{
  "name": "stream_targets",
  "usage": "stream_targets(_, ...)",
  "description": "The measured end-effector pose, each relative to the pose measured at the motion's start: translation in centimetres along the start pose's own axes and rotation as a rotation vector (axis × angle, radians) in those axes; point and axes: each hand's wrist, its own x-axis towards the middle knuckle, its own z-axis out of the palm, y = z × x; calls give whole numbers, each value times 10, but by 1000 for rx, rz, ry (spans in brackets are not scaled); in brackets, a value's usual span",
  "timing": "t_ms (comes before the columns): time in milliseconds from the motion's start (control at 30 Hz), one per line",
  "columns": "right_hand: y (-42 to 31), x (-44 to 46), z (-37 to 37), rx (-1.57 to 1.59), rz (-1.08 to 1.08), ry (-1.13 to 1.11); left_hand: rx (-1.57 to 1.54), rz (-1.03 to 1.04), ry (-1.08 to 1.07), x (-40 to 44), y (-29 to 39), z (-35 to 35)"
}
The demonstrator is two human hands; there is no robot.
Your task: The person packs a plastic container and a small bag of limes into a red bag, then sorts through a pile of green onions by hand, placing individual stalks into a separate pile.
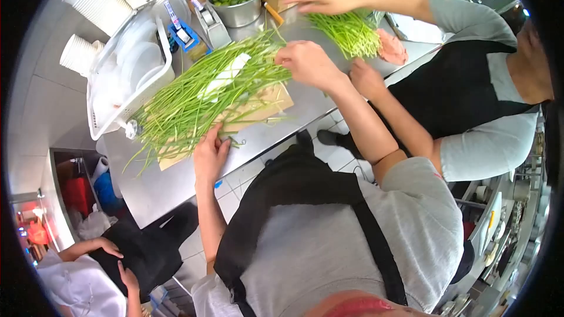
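Observation:
A large spread of long green stems (pixel 194 94) lies over brown cardboard (pixel 267 101) on the metal table (pixel 135 191). A white paper strip (pixel 226 76) rests among the stems. My left hand (pixel 211 154) is at the near edge of the cardboard, its fingers touching the lower stems; whether they grip any is hidden. At the right end of the heap, my right hand (pixel 308 64) has its fingers bent together at the stem tips, and what they hold is too small to make out.
A co-worker's hands (pixel 323 1) (pixel 367 78) are at another green bundle (pixel 352 32) on the right. Behind the stems stand a metal pot of green fruit (pixel 238 12), a tape dispenser (pixel 211 26) and a white basket (pixel 132 105). Another person (pixel 88 282) is at lower left.

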Motion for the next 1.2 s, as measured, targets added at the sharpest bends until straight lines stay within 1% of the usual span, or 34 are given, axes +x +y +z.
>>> stream_targets(33, -3, 0, -14, 78, -20, 27, -12, 0, 22, 5, 3, 0)
stream_targets(67, -5, -1, -22, 72, -45, 16, -140, 31, 15, 9, 6, 0)
stream_targets(133, -12, -1, -36, 546, 65, 248, -340, 43, -19, 16, 16, -5)
stream_targets(167, -21, -2, -42, 664, 164, 198, -476, 82, -42, 23, 24, -7)
stream_targets(200, -25, -3, -40, 708, 165, 153, -608, 123, -62, 31, 31, -9)
stream_targets(267, -36, 1, -26, 766, 144, 74, -866, 192, 43, 45, 52, -10)
stream_targets(333, -45, 1, -3, 850, 187, -76, -1075, 99, 97, 57, 67, -17)
stream_targets(367, -50, 1, 4, 854, 166, -99, -1074, 89, 126, 60, 68, -19)
stream_targets(433, -58, 0, 20, 847, 165, -186, -1179, -19, 159, 64, 65, -21)
stream_targets(467, -59, 0, 27, 827, 172, -190, -1180, -2, 220, 64, 59, -17)
stream_targets(600, -60, 3, 44, 772, 157, -191, -1164, -40, 252, 57, 47, -11)
stream_targets(667, -64, 6, 48, 754, 120, -161, -1218, -23, 325, 54, 48, -8)
stream_targets(800, -73, 6, 53, 787, 117, -119, -1212, -44, 329, 47, 47, -9)
stream_targets(900, -72, 4, 51, 692, 128, -103, -1153, -30, 294, 45, 42, -2)
stream_targets(967, -68, 2, 57, 755, 159, -87, -1072, -53, 271, 45, 41, 0)
stream_targets(1000, -66, 4, 58, 754, 141, -73, -1083, -87, 275, 43, 44, -1)
stream_targets(1033, -65, 3, 59, 713, 167, -67, -1074, -69, 281, 44, 47, -3)
stream_targets(1100, -61, 3, 58, 673, 193, -56, -1145, -111, 420, 43, 49, -1)
stream_targets(1133, -60, 3, 56, 693, 221, -70, -1157, -93, 453, 44, 47, -3)
stream_targets(1200, -60, -1, 53, 713, 264, -91, -1154, -93, 430, 45, 46, -5)
